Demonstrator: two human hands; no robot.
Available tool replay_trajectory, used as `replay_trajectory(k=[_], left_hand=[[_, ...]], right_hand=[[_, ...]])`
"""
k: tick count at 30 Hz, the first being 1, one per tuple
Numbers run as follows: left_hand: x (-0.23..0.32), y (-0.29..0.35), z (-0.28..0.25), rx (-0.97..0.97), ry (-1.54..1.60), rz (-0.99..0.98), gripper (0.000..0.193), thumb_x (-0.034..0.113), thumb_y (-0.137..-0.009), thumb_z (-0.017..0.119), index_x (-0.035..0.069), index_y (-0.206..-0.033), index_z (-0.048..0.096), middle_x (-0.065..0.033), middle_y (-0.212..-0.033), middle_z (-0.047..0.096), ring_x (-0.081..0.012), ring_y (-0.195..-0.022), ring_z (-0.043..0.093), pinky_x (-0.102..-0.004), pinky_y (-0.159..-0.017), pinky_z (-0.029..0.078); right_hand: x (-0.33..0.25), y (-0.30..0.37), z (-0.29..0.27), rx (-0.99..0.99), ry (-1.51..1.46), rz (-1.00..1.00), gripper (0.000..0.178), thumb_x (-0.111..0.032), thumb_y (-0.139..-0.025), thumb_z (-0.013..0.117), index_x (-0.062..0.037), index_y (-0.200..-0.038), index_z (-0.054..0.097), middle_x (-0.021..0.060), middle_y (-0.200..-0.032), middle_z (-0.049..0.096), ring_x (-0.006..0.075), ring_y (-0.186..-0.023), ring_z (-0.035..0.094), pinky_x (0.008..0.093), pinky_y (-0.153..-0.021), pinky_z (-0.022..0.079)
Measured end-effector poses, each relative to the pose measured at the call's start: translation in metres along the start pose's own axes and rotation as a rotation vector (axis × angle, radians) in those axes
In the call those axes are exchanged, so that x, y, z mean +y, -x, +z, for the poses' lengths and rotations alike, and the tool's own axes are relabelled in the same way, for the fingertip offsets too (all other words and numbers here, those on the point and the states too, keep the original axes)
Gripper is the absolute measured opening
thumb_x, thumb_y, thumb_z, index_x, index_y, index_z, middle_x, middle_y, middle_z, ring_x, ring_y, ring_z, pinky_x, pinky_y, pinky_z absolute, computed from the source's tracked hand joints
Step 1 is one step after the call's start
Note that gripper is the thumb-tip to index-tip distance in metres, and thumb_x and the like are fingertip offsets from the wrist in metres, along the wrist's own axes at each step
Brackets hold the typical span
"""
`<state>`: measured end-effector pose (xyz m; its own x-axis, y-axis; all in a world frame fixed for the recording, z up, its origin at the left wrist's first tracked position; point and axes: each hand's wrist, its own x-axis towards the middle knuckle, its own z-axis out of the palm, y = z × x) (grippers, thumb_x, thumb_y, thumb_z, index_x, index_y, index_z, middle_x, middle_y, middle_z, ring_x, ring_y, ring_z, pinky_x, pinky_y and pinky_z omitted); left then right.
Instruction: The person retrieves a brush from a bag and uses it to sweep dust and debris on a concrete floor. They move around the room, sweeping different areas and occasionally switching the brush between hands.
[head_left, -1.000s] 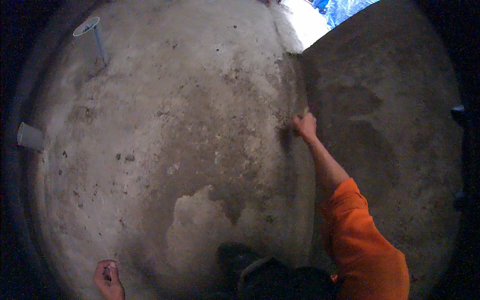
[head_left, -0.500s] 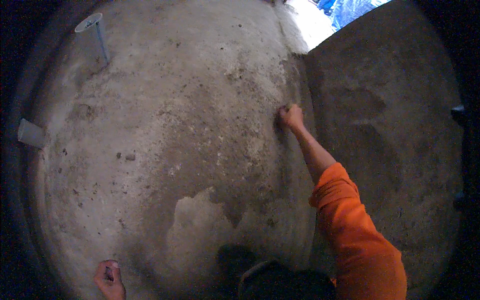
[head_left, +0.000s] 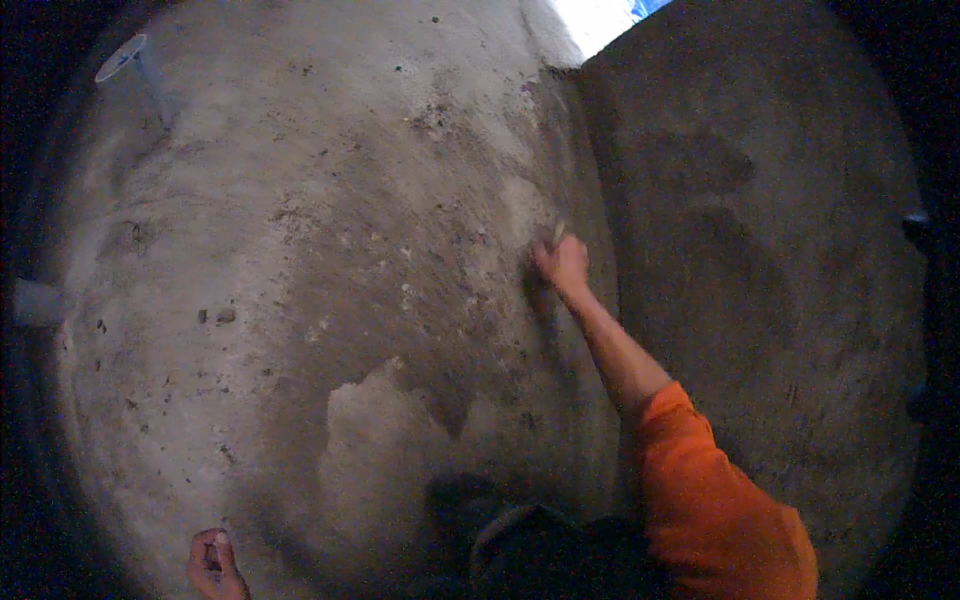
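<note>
My right hand point(head_left: 565, 264), at the end of an arm in an orange sleeve point(head_left: 715, 485), is closed low over the rough floor beside the wall's foot. A small pale stub pokes out above its fingers, perhaps a handle; the rest of what it grips is hidden in the fist and in blur. At the lower left, my left hand point(head_left: 216, 568) is loosely curled, thumb near the fingertips, with nothing visible in it. Under both lies the grey-brown concrete floor point(head_left: 385, 430), with darker patches, grit and a paler smooth patch near my feet.
A dark, rough wall point(head_left: 740, 300) rises along the right. One pale pipe point(head_left: 150, 85) stands up at the far left, and another pipe stub point(head_left: 38, 302) is at the left edge. Small lumps point(head_left: 226, 315) lie on the floor. Bright light enters at the top.
The view has shifted, so the floor and pipes sit further left. My right hand has moved slightly nearer to me along the wall's foot. My left hand stays curled.
</note>
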<state>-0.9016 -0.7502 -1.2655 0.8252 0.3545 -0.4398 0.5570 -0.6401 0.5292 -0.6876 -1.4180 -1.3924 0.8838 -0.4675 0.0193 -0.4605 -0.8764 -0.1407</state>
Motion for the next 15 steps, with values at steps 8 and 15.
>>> replay_trajectory(k=[8,15], left_hand=[[-0.016,-0.002,0.0,0.036,0.038,0.084,0.031,0.034,-0.096,0.067,0.003,-0.099,0.069,-0.0017,-0.07,0.057,-0.0117,-0.065,0.047,-0.0316,-0.06,0.043],[-0.024,0.005,-0.007,-0.025,-0.045,0.055,0.027,0.03,-0.095,0.067,0.003,-0.098,0.068,-0.0037,-0.082,0.064,-0.0136,-0.074,0.055,-0.0296,-0.069,0.045]], right_hand=[[-0.038,0.028,-0.051,-0.127,0.227,-0.076,0.031,-0.028,-0.082,0.075,-0.0056,-0.103,0.074,0.0198,-0.089,0.073,0.0333,-0.083,0.072,0.0419,-0.076,0.056],[-0.004,-0.047,0.004,0.105,-0.379,-0.121,0.034,-0.029,-0.085,0.073,-0.0004,-0.103,0.07,0.0178,-0.097,0.074,0.0328,-0.09,0.071,0.045,-0.081,0.055]])
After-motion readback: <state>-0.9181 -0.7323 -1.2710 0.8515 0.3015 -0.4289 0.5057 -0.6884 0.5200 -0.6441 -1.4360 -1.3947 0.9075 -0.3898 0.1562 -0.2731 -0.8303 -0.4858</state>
